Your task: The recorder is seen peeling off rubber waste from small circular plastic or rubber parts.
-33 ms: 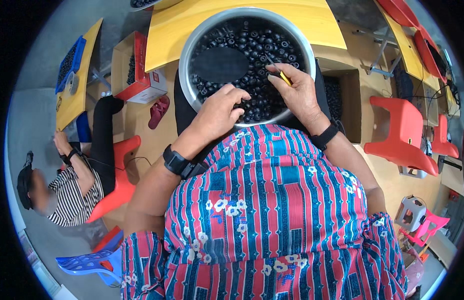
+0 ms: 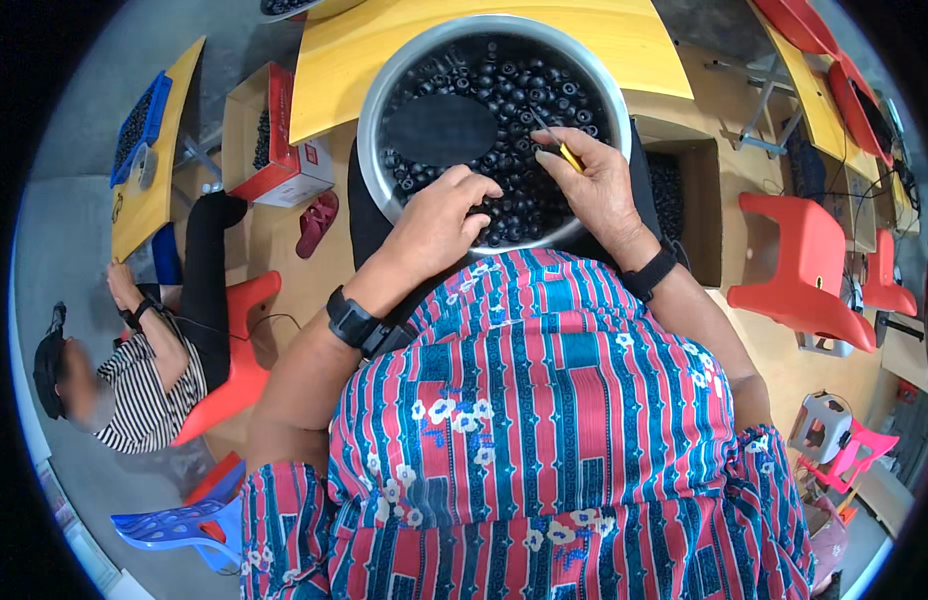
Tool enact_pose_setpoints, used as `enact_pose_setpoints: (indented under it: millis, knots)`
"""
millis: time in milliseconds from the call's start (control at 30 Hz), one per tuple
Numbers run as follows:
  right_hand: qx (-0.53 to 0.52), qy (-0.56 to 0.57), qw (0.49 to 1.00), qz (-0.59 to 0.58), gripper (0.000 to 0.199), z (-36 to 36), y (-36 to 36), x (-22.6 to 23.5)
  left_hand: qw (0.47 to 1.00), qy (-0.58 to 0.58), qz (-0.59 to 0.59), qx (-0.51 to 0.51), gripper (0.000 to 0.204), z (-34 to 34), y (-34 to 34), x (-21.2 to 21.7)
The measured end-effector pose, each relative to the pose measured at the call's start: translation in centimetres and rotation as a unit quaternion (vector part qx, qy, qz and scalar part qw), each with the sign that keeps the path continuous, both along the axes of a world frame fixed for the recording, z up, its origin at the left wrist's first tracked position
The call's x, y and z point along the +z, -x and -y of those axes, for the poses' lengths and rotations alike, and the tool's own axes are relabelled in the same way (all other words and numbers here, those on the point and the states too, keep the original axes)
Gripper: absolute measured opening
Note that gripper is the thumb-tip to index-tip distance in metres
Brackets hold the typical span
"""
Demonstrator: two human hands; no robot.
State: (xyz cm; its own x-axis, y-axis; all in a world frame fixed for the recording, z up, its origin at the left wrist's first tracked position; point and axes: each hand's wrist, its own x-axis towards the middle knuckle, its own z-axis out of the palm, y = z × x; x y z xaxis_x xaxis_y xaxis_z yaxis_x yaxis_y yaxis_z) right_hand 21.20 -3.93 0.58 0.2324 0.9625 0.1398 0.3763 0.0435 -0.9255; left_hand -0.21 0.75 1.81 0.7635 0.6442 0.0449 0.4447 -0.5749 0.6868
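Note:
A wide metal basin (image 2: pixel 372 150) full of small black round pieces (image 2: pixel 514 90), some with a hole in the middle, sits at my lap. Over its left part shows a dark oval patch (image 2: pixel 441 130) that hides the pieces there. My left hand (image 2: pixel 439 215) is in the near left of the basin, its fingers curled in toward the thumb over the pieces; what lies between them is hidden. In my right hand (image 2: pixel 599 185), at the right side of the basin, is a slim tool (image 2: pixel 570 156) with a yellow and black handle and a thin metal tip pointing up and left.
A yellow table (image 2: pixel 334 70) stands just beyond the basin. To the left are a red and white carton (image 2: pixel 294 180) and a seated person (image 2: pixel 154 370) on a red chair. On the right, an open carton (image 2: pixel 699 200) holds black pieces beside a red stool (image 2: pixel 809 255).

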Motion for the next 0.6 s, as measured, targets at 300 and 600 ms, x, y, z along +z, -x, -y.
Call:
enact_pose_setpoints:
  millis: [300,600]
  knots:
    - [0.009,-0.003,1.000,0.016,0.023,0.1,-0.1,-0.2,0.988,-0.115,-0.064,-0.074,0.022,-0.8,-2.2,0.0]
    - [0.005,-0.030,0.999,0.015,0.022,0.2,0.1,-0.1,0.995,0.054,0.073,0.031,0.011,-1.0,-1.5,-0.9]
